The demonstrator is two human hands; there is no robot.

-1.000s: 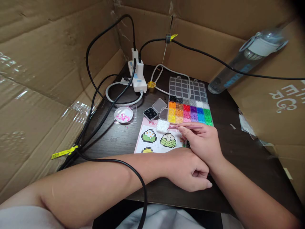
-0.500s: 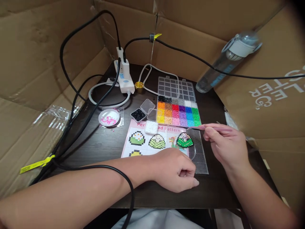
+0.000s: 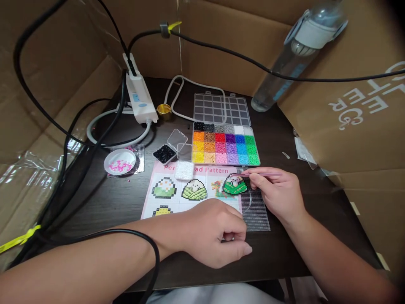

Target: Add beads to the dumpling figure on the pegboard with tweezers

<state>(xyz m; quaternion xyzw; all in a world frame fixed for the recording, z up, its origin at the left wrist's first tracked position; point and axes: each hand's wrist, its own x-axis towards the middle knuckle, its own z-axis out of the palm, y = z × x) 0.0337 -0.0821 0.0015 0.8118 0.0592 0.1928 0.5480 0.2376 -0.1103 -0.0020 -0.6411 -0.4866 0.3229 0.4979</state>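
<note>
My right hand [image 3: 280,192] pinches pink tweezers [image 3: 268,174]. The tweezers' tips reach over the upper part of a bead piece [image 3: 234,185], which has green, white and pink areas inside a black outline. That piece lies partly over a printed pattern sheet [image 3: 193,202] and a clear pegboard [image 3: 257,211]. Curled into a loose fist, my left hand [image 3: 220,232] rests at the lower edge of the sheet, its thumb pointing right. I see nothing held in it. The forearm covers the lower part of the sheet.
A sorted bead box [image 3: 226,145] stands behind the sheet. Left of it are a black-bead case [image 3: 164,153], a white-bead case [image 3: 184,170] and a dish [image 3: 122,161] of pink beads. A power strip [image 3: 141,99], bottle [image 3: 289,59] and black cable [image 3: 152,240] over my left forearm surround the area.
The tweezers' tips have moved from the pegboard's top edge onto the bead piece. The camera view has shifted, so the table things appear further left.
</note>
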